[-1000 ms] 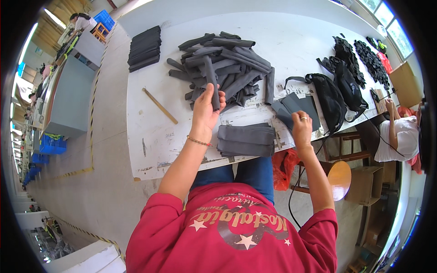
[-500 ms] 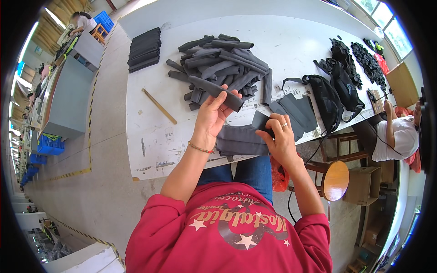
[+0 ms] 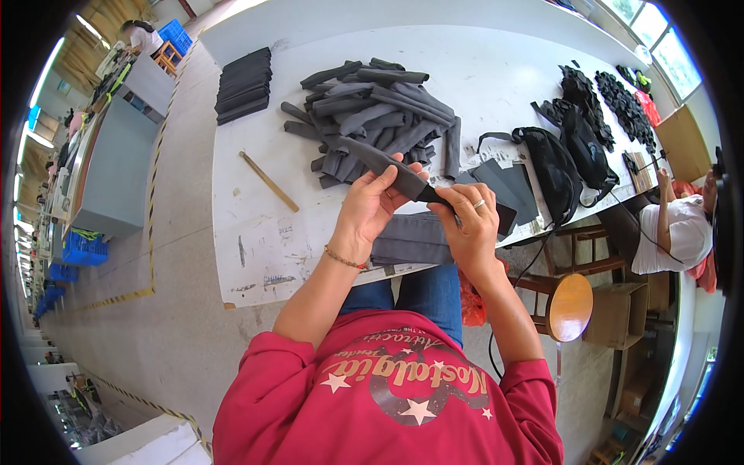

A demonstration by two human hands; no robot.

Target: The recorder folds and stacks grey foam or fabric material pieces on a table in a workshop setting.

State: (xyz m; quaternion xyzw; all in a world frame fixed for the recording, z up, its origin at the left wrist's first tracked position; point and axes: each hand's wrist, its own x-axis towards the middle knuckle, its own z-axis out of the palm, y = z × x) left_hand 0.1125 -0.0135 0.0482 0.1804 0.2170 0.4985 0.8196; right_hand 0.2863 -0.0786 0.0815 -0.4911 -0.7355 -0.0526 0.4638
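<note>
My left hand [image 3: 368, 205] is closed round a dark grey fabric tube [image 3: 363, 153], its thumb on top. At the tube's near mouth my right hand [image 3: 471, 225] pinches a stiff dark flat panel [image 3: 507, 220]. One end of the panel meets the mouth; how far it sits inside is hidden by the fingers. Beyond my hands lies a heap of similar grey tubes [image 3: 387, 97]. Below them, at the table's near edge, rests a stack of flattened grey fabric pieces [image 3: 407, 236]. More loose flat panels [image 3: 508, 186] are fanned out beside my right hand.
On the white table [image 3: 256, 225] lie a wooden stick [image 3: 268, 182], a neat stack of dark pieces [image 3: 244, 87], black bags [image 3: 552, 167] and black heaps [image 3: 587, 101]. A wooden stool [image 3: 570, 306] stands right. Another person [image 3: 676, 232] sits at the far right.
My right hand has moved up and left, bringing the flat panel to the tube's mouth. The left hand has turned the tube slightly and shifted a little right.
</note>
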